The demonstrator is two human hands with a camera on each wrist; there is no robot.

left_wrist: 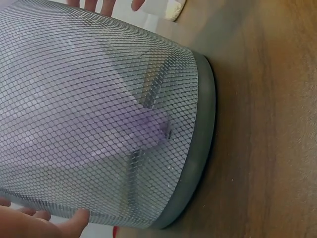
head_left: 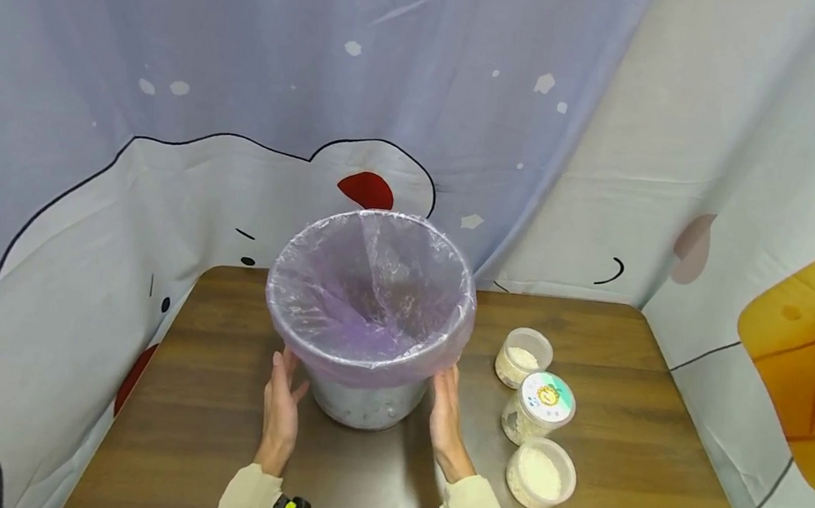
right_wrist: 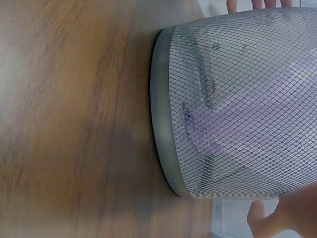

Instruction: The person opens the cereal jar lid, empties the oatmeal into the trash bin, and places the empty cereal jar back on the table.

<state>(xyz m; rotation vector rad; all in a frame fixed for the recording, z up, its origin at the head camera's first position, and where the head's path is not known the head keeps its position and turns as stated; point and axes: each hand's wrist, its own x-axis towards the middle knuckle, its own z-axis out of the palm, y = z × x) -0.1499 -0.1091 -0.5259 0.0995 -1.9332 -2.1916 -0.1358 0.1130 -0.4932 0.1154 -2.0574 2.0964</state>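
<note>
A round wire-mesh trash bin [left_wrist: 163, 74] stands upright on the wooden table. A thin purple trash bag [head_left: 361, 328] lines it, folded over the rim and hanging partway down outside. Through the mesh, the gathered bottom of the bag shows inside. My left hand [head_left: 280, 411] lies along the bin's left side, fingers extended, just under the bag's edge. Opposite it, my right hand [head_left: 447, 422] is at the right side, fingers also straight. In the right wrist view, that hand's thumb [right_wrist: 256, 213] points along the bin wall.
To the right of the bin are three small clear tubs: an open one [head_left: 522, 358] with pale contents, a lidded one [head_left: 539, 407] with a printed label, and another open one [head_left: 541, 474] nearest me. Patterned curtains [head_left: 157, 200] hang behind the table.
</note>
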